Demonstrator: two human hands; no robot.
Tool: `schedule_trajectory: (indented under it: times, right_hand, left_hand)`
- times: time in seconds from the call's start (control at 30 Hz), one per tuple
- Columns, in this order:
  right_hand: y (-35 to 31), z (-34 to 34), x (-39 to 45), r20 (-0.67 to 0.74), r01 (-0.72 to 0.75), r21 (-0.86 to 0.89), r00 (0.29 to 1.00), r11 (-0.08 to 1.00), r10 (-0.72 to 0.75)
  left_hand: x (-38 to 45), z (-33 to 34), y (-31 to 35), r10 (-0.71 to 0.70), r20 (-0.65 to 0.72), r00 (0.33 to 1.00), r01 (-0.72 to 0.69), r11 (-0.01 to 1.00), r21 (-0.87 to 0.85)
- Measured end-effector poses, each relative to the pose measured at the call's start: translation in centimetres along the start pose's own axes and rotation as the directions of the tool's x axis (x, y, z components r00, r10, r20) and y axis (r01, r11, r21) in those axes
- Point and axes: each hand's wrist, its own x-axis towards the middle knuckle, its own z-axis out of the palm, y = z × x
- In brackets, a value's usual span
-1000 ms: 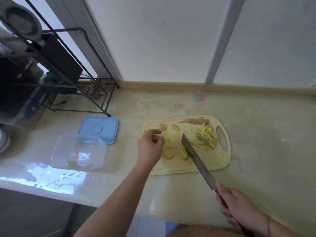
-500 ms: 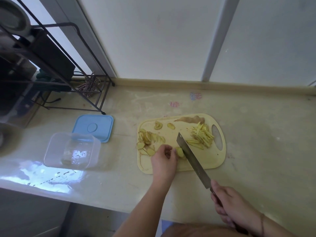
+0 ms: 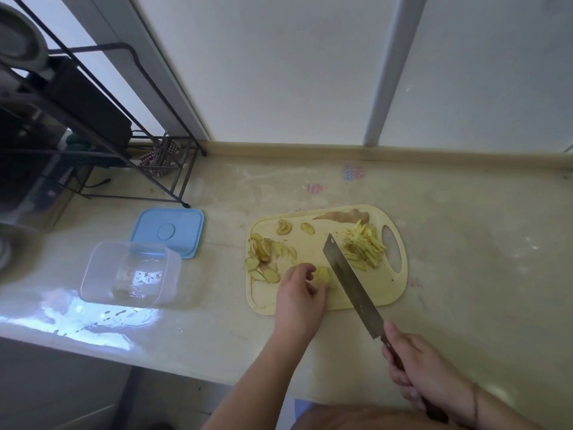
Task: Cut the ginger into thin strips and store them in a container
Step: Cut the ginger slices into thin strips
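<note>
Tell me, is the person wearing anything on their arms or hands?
Almost nothing. Both forearms are bare, with no sleeves showing, and the left hand has no glove or ring visible. Just behind the right hand, a thin dark band circles the wrist.

A dark metal rack (image 3: pixel 102 144) stands at the bench's (image 3: pixel 465 243) far left; a checked cloth (image 3: pixel 159 158) hangs inside it.

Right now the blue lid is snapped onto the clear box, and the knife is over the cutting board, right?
Not quite. In the head view the blue lid lies on the counter behind the clear box, which is open. The knife is over the cutting board.
</note>
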Motion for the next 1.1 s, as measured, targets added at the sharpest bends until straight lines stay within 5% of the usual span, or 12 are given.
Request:
schedule_trajectory:
  times: [0.13, 0.5, 0.83, 1.1]
  right_hand:
    - [-0.3, -0.2, 0.0, 0.018, -0.006, 0.01, 1.0, 1.0, 0.006]
    - [-0.7, -0.1, -0.3, 0.027, 0.002, -0.027, 1.0, 1.0, -0.001]
    - [-0.7, 0.4, -0.6, 0.019, -0.015, 0.003, 1.0, 1.0, 0.015]
    - [1.1, -0.7, 0.6, -0.083, 0.148, -0.073, 0.985, 0.986, -0.154]
  left_hand:
    - [-0.5, 1.1, -0.6, 0.201, 0.068, 0.977, -0.21, 0.956, 0.204]
    - [0.1, 1.8, -0.6, 0.283, -0.062, 0.957, -0.271, 0.95, 0.155]
    - [-0.6, 1.1, -0.3, 0.151, -0.11, 0.982, -0.147, 0.988, 0.044]
    - [0.0, 1.7, -0.5, 0.16, -0.158, 0.974, -0.154, 0.987, 0.045]
